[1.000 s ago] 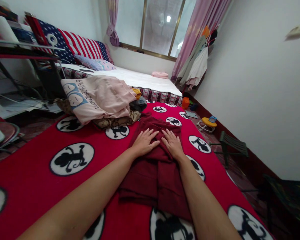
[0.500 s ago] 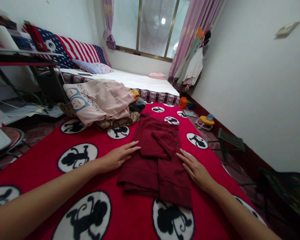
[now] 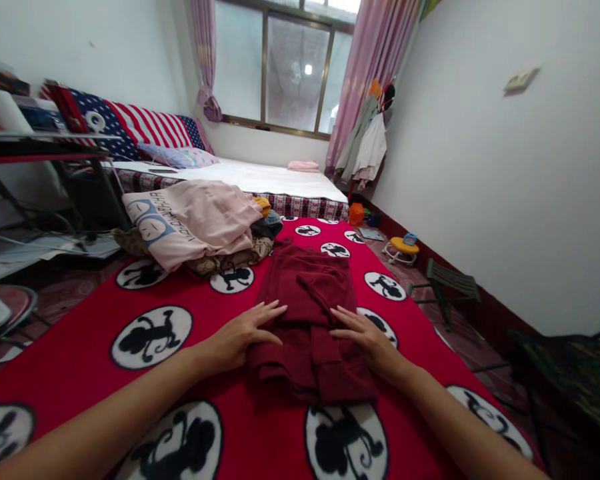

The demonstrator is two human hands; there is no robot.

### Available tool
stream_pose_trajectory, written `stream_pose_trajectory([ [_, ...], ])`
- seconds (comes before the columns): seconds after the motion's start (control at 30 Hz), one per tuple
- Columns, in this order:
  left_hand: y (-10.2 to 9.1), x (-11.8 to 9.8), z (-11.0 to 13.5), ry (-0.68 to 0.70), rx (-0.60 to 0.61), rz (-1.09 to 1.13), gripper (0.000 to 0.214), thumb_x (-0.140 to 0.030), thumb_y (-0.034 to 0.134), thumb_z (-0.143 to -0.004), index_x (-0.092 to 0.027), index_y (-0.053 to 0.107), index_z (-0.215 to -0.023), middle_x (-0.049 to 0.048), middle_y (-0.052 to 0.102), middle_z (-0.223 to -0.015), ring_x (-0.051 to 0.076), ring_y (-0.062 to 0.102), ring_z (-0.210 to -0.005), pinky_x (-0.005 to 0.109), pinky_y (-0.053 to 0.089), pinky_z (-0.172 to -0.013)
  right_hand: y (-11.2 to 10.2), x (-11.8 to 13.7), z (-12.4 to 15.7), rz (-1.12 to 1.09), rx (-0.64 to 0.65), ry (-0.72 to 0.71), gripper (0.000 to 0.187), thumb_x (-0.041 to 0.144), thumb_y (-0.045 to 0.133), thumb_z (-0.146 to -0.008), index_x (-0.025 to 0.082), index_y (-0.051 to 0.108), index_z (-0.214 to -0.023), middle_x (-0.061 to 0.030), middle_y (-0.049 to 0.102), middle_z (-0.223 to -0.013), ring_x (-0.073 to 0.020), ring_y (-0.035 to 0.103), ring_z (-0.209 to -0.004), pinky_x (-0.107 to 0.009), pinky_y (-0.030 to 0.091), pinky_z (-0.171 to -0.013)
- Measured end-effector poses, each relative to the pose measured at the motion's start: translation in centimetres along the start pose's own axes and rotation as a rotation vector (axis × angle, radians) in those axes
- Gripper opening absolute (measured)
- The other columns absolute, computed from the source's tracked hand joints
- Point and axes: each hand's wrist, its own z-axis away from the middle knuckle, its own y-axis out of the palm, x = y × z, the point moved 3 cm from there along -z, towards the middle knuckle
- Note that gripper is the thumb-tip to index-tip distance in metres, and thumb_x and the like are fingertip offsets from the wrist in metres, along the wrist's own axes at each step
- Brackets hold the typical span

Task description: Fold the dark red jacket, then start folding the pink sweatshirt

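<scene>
A dark red garment (image 3: 307,313) lies partly folded on a red blanket (image 3: 95,320) printed with black-and-white cartoon circles. My left hand (image 3: 240,333) rests flat on the garment's left side, fingers stretched out. On its right side my right hand (image 3: 363,337) also lies flat with fingers apart. Neither hand grips the cloth.
A pile of clothes with a pink printed top (image 3: 195,217) sits just beyond the garment on the left. Behind it is a bed with a white sheet (image 3: 265,177) and a flag-pattern cushion (image 3: 140,127). A small green folding stool (image 3: 447,283) stands on the floor to the right.
My hands moved from the garment's middle out to its sides, then came back onto its lower half. The garment's near end now looks shorter and more bunched.
</scene>
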Motion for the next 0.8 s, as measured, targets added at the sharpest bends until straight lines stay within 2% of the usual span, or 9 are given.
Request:
stream_pose_trajectory([
  [0.1, -0.3, -0.6, 0.7, 0.056, 0.015, 0.049, 0.05, -0.01, 0.054, -0.076, -0.03, 0.064, -0.12, 0.0031, 0.049, -0.145, 0.028, 0.034, -0.141, 0.054, 0.025, -0.116, -0.9, 1.1, 0.0, -0.042, -0.003, 0.002, 0.032, 0.02, 0.038, -0.097, 0.027, 0.066, -0.111, -0.0089, 0.055, -0.139, -0.0233, 0.042, -0.136, -0.058, 0.031, -0.109],
  [0.17, -0.7, -1.4, 2.1, 0.083, 0.039, 0.084, 0.051, -0.013, 0.054, -0.076, -0.031, 0.062, -0.122, 0.002, 0.055, -0.14, 0.027, 0.04, -0.137, 0.051, 0.028, -0.115, -1.5, 2.4, 0.8, -0.076, 0.02, -0.003, 0.032, 0.019, 0.037, -0.097, 0.026, 0.065, -0.111, -0.0092, 0.057, -0.137, -0.0222, 0.046, -0.134, -0.058, 0.027, -0.111],
  [0.3, 0.0, -3.0, 5.4, 0.04, 0.114, 0.104, 0.055, -0.015, 0.055, -0.077, -0.035, 0.058, -0.128, -0.0006, 0.051, -0.143, 0.026, 0.043, -0.135, 0.044, 0.032, -0.114, -1.2, 5.1, 3.2, -0.157, 0.121, 0.017, 0.033, 0.019, 0.037, -0.097, 0.028, 0.063, -0.115, -0.0094, 0.054, -0.14, -0.0205, 0.047, -0.132, -0.052, 0.033, -0.111],
  [0.4, 0.6, -3.9, 6.9, 0.031, 0.1, 0.122, 0.059, -0.014, 0.053, -0.078, -0.036, 0.054, -0.133, -0.0005, 0.047, -0.146, 0.027, 0.039, -0.138, 0.045, 0.031, -0.114, -0.8, 6.0, 4.6, -0.234, 0.114, 0.079, 0.033, 0.02, 0.037, -0.097, 0.028, 0.063, -0.116, -0.009, 0.052, -0.142, -0.02, 0.046, -0.133, -0.048, 0.035, -0.112],
  [0.53, -1.8, -5.4, 7.0, -0.022, 0.109, 0.189, 0.058, -0.011, 0.054, -0.076, -0.035, 0.058, -0.129, 0.0007, 0.048, -0.145, 0.025, 0.045, -0.134, 0.038, 0.038, -0.111, -1.6, 6.0, 4.7, -0.355, 0.132, 0.174, 0.033, 0.014, 0.042, -0.091, 0.027, 0.066, -0.109, -0.0063, 0.056, -0.138, -0.0199, 0.051, -0.129, -0.042, 0.041, -0.109],
  [0.6, -3.9, -5.9, 6.2, -0.119, 0.169, 0.236, 0.052, -0.008, 0.054, -0.074, -0.034, 0.065, -0.117, -0.0005, 0.057, -0.137, 0.021, 0.055, -0.125, 0.029, 0.045, -0.105, -2.6, 5.0, 3.5, -0.426, 0.05, 0.254, 0.031, 0.013, 0.044, -0.088, 0.026, 0.068, -0.101, -0.0063, 0.064, -0.128, -0.0199, 0.06, -0.118, -0.038, 0.048, -0.101],
  [0.67, -5.6, -5.6, 4.5, -0.212, 0.199, 0.292, 0.044, -0.006, 0.052, -0.073, -0.032, 0.071, -0.103, -0.0022, 0.068, -0.121, 0.018, 0.064, -0.111, 0.024, 0.05, -0.096, -3.6, 2.9, 1.6, -0.464, -0.117, 0.335, 0.026, 0.014, 0.047, -0.085, 0.024, 0.069, -0.093, -0.0065, 0.069, -0.118, -0.0209, 0.065, -0.109, -0.038, 0.052, -0.095],
  [0.73, -6.4, -4.2, 1.9, -0.273, 0.119, 0.318, 0.036, -0.007, 0.049, -0.073, -0.027, 0.073, -0.092, -0.0017, 0.072, -0.107, 0.017, 0.066, -0.102, 0.023, 0.05, -0.092, -4.3, -0.1, -1.0, -0.442, -0.313, 0.406, 0.022, 0.017, 0.049, -0.082, 0.022, 0.069, -0.087, -0.0067, 0.071, -0.113, -0.0221, 0.066, -0.107, -0.038, 0.051, -0.094],
  [0.8, -6.1, -1.6, -1.0, -0.332, -0.072, 0.252, 0.03, -0.009, 0.047, -0.075, -0.021, 0.072, -0.088, 0.002, 0.071, -0.107, 0.018, 0.064, -0.104, 0.027, 0.048, -0.096, -4.5, -3.6, -4.0, -0.361, -0.479, 0.487, 0.022, 0.019, 0.048, -0.08, 0.021, 0.07, -0.086, -0.0063, 0.073, -0.105, -0.0219, 0.066, -0.104, -0.038, 0.051, -0.093],
])
